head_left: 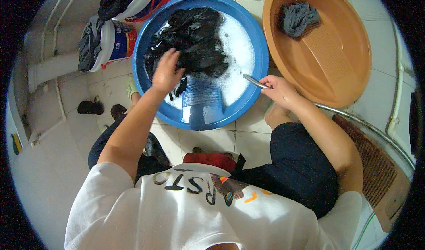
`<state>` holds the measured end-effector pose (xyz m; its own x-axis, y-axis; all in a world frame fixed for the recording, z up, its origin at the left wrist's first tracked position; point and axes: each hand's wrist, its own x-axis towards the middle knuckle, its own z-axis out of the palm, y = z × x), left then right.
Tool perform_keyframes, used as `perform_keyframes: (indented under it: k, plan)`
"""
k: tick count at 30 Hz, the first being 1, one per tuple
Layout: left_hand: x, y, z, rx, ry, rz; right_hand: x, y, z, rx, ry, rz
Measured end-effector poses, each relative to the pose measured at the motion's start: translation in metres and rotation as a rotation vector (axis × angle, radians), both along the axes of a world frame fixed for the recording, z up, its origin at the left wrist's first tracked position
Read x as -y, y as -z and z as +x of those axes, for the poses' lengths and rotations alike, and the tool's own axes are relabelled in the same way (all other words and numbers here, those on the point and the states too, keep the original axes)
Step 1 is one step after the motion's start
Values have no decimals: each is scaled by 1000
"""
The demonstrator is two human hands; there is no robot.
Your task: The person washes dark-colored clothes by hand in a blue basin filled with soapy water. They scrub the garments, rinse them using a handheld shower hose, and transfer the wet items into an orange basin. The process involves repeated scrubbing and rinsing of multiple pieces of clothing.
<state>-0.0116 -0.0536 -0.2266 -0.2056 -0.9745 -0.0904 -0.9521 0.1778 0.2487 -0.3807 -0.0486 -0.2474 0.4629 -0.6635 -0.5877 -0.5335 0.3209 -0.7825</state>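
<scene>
Black laundry: lying heaped and wet point(195, 42) in the blue basin point(262, 59), bunching toward its far and left side.
Left grip: the left hand point(167, 75) is holding nothing visible, its slightly blurred fingers parting loosely over the laundry's near edge; whether they are touching it, I cannot tell.
Left arm: reaching forward and inward, the back of the hand facing up.
Right grip: the right hand point(280, 92) is pinching the metal hose point(254, 81) near its end, thumb and fingers closing around it.
Right arm: bending at the elbow, angling inward to the basin's right rim.
Hose end: pointing left, over the white suds point(240, 42).
Orange basin point(334, 68): standing at far right, holding a gray cloth point(299, 19).
</scene>
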Motion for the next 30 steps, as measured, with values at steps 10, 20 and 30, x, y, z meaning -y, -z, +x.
perform_keyframes:
  k: [10, 20, 30]
  plan:
    - [-8, -8, -62, 98, -136, 699, -1, 2, 2, 46, 14, 59]
    - [-23, -101, -14, -998, -642, 753, 2, 0, 2, 29, 3, -2]
    - [15, -197, -66, -1547, -486, 325, 8, -20, 5, -76, -44, -148]
